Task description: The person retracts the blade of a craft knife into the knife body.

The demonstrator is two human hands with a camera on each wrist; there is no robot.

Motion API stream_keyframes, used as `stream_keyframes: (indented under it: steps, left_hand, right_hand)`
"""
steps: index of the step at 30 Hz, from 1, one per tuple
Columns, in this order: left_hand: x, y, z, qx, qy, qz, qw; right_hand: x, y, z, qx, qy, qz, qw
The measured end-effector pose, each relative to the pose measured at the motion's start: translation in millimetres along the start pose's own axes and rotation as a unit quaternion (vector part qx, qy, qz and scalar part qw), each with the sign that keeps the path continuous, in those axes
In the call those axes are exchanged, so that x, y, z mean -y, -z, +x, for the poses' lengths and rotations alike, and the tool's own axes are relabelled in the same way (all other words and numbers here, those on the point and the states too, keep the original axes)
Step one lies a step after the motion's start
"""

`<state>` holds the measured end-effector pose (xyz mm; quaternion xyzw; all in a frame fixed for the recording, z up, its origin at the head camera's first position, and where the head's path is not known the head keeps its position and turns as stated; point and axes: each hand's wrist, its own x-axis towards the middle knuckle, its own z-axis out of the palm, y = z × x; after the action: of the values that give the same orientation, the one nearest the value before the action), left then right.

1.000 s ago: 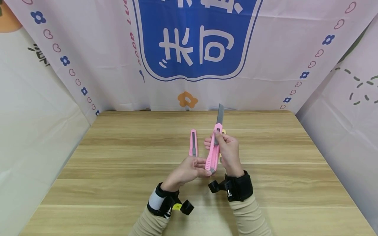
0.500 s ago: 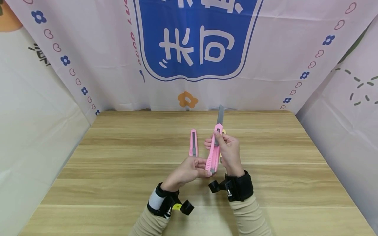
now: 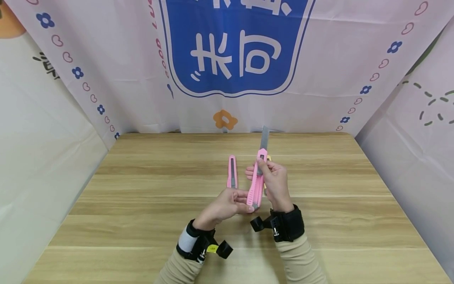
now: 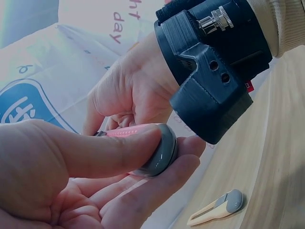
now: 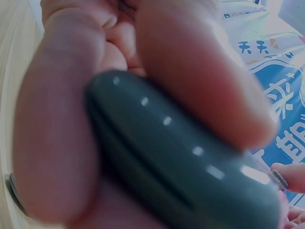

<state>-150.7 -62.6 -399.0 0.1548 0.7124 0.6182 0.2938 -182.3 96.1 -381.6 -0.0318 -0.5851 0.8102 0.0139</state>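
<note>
- Your right hand (image 3: 274,183) is wrapped round the pink utility knife (image 3: 257,184) at frame centre, above the worktop (image 3: 142,221); its bare blade (image 3: 264,138) points up, so a slip could cut.
- Your left hand (image 3: 227,205) fingers pinch the grey end cap (image 4: 161,151); a sudden tug could jerk the knife loose.

The left hand (image 3: 227,205) is low, with its thumb and fingers (image 4: 143,191) pinched together. The right hand (image 3: 273,181) is just above it, fingers curled tight. Both wrists wear black bands.
</note>
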Motion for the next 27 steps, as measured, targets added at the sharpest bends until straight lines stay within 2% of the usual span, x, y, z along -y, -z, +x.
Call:
stream_keyframes:
  steps: [16,27]
  left_hand:
    - [-1.1,1.0,-0.8,0.006,0.003,-0.013,0.9999]
    - [-0.6,0.6,-0.9,0.01,-0.001,-0.018,0.9998]
  right_hand:
    - [1.2,-1.3,-1.5,0.007,-0.002,0.013,1.0]
    - [1.0,1.1,-0.3,0.008,-0.011,-0.008,1.0]
